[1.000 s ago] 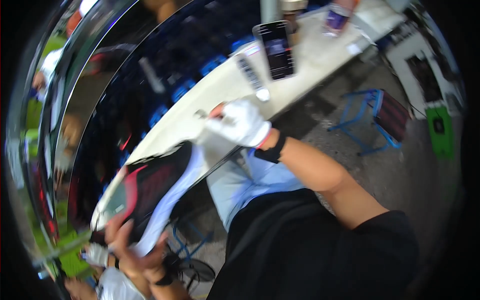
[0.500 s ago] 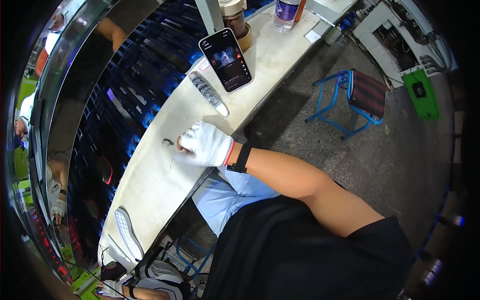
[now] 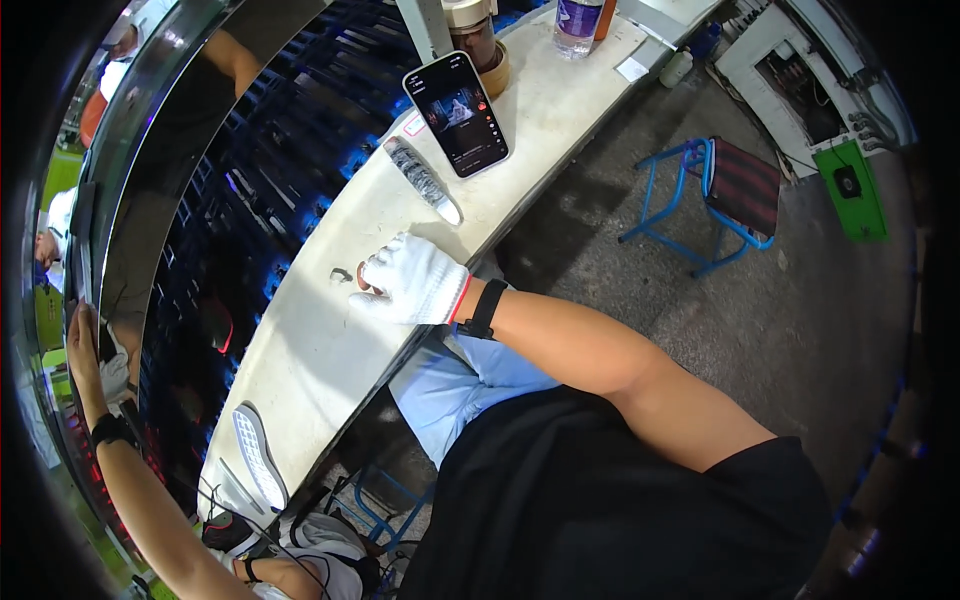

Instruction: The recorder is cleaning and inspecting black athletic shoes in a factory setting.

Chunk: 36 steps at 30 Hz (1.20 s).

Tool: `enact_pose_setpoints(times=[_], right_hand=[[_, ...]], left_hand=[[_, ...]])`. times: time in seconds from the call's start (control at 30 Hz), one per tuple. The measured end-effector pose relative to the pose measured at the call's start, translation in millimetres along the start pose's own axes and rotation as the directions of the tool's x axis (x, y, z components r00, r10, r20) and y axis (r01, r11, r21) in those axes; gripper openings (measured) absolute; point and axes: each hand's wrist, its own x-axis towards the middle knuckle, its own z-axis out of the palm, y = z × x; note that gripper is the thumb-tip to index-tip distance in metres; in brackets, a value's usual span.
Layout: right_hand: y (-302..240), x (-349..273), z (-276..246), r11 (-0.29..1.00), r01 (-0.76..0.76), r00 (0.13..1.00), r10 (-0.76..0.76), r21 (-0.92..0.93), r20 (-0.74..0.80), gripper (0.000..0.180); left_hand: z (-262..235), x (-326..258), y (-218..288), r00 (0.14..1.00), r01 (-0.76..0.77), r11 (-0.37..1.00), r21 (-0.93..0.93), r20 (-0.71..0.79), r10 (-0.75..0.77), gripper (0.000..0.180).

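White curved bench (image 3: 330, 370) runs along a dark slatted conveyor (image 3: 250, 200); grey concrete floor, with a blue folding stool (image 3: 715, 195) off to the side.

Right hand (image 3: 415, 285) is in a white knit glove, knuckles up, resting on the bench. The fingers (image 3: 372, 292) are curled in and close together. I see nothing pinched between them, but I can't tell what's under the palm.

A small dark piece (image 3: 340, 273) lies on the bench just past the fingertips, close but apart from them (too small to tell what it is).

My read on handling:
- It looks light and probably rigid.
- It looks fiddly through a knit glove and likely to skid on the smooth top.
- Take it with a thumb-and-forefinger pinch across its narrow side.
- Or slide it to the near edge and pick it up there.

Left hand (image 3: 90, 340) is far out from the right fingers, up against the rim of the conveyor housing, with a white glove or cloth at the palm. Grip state: can't tell from here.

Further along the bench beyond the knuckles:
- clear wrapped tube (image 3: 422, 180), lying flat
- phone (image 3: 457, 115), screen lit
- plastic bottle (image 3: 578, 22)

On the wrist side, well apart, a grey shoe sole (image 3: 258, 455) lies tread up.
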Motion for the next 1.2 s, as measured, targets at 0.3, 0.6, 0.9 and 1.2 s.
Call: enact_pose_setpoints(times=[0.3, 0.6, 0.9, 1.2], right_hand=[[12, -13, -11, 0.989, -0.125, 0.977, 0.137, -0.084, 0.165, 0.039], [21, -24, -9, 0.997, -0.027, 0.993, 0.035, -0.07, 0.112, 0.038], [16, -20, -6, 0.947, 0.22, 0.969, -0.24, -0.233, -0.061, 0.075], [18, -16, -9, 0.966, 0.045, 0.985, -0.001, -0.253, 0.172, 0.031]], left_hand=[[86, -22, 106, 0.936, -0.152, 0.757, 0.635, -0.153, 0.316, 0.044], [182, -136, 272, 0.73, -0.272, 0.891, 0.363, -0.525, 0.437, 0.038], [364, -293, 377, 0.854, -0.493, 0.821, -0.287, 0.021, 0.52, 0.032], [412, -94, 239, 0.994, -0.051, 0.988, -0.144, -0.106, 0.036, 0.043]])
